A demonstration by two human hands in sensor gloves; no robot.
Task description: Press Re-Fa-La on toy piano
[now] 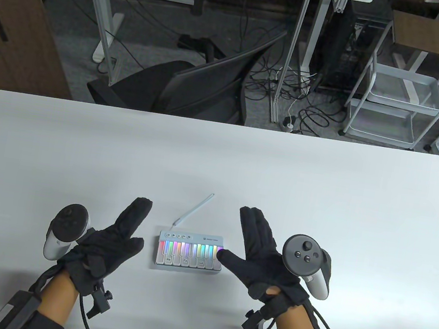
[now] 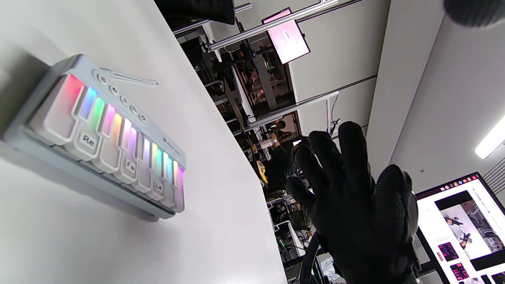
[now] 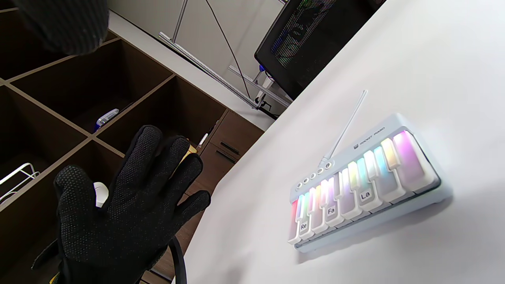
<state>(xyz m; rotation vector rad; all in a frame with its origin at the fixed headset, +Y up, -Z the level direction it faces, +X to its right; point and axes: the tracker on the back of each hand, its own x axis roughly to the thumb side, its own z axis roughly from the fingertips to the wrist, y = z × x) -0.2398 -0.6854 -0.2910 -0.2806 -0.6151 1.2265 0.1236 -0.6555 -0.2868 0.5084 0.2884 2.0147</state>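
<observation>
A small white toy piano [image 1: 189, 251] with rainbow-lit keys lies on the white table [image 1: 324, 189], between my hands. Three white keys are labelled Re [image 3: 303, 227], Fa [image 3: 331, 211] and La [image 3: 365, 195]. My left hand [image 1: 139, 224] is open, fingers together and straight, just left of the piano and apart from it. My right hand [image 1: 239, 238] is open just right of it. Its thumb tip overlaps the piano's right end in the table view. The left wrist view shows the piano [image 2: 106, 130] with no finger on any key and the right hand [image 2: 355, 205] apart from it.
A thin white cable [image 1: 194, 210] runs from the piano's back edge toward the far side of the table. A black office chair [image 1: 181, 87] stands beyond the table's far edge. White table surface lies on all sides of the piano.
</observation>
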